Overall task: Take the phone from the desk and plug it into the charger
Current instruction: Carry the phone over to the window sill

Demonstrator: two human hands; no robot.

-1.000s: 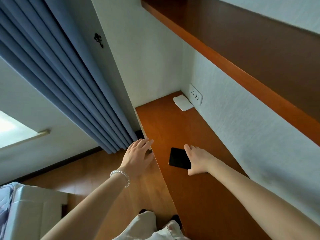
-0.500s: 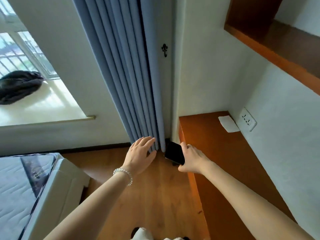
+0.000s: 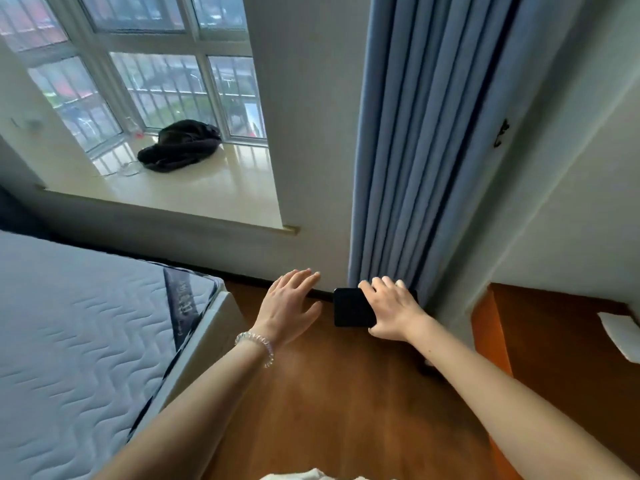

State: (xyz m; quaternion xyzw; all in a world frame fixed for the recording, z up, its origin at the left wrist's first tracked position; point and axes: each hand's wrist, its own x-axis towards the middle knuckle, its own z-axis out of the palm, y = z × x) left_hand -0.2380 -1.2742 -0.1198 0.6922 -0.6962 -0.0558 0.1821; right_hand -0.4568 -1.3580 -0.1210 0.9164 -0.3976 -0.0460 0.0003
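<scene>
- Phone first: the flat black rectangular phone point(image 3: 353, 308) was off the orange-brown wooden desk point(image 3: 554, 341) and in the air over the wooden floor point(image 3: 329, 393), in front of the foot of the blue pleated curtain point(image 3: 415, 150).
- The right hand point(image 3: 393, 311) was closed on the phone's right end, fingers point(image 3: 381, 284) over the far long edge and the thumb apparently under the near one; that edge grip kept the screen side up and left the other end sticking out free, probably for a plug.
- The left hand point(image 3: 289, 306), with a clear beaded bracelet point(image 3: 256, 342) at the wrist, was spread flat and empty, palm down, just beside the phone but not touching it; I judged it ready to steady the phone or take a cable.
- No charger could be made out; a thin pale cord point(image 3: 123, 169) seemed to lie on the glossy white windowsill point(image 3: 207, 192) beside a crumpled dark garment point(image 3: 180, 145), but it was too small to tell.
- A white quilted mattress point(image 3: 86, 323) stood at the left, and a white folded paper point(image 3: 620, 336) lay on the desk at the right.
- Pickup looked done; plugging in was not yet begun.
</scene>
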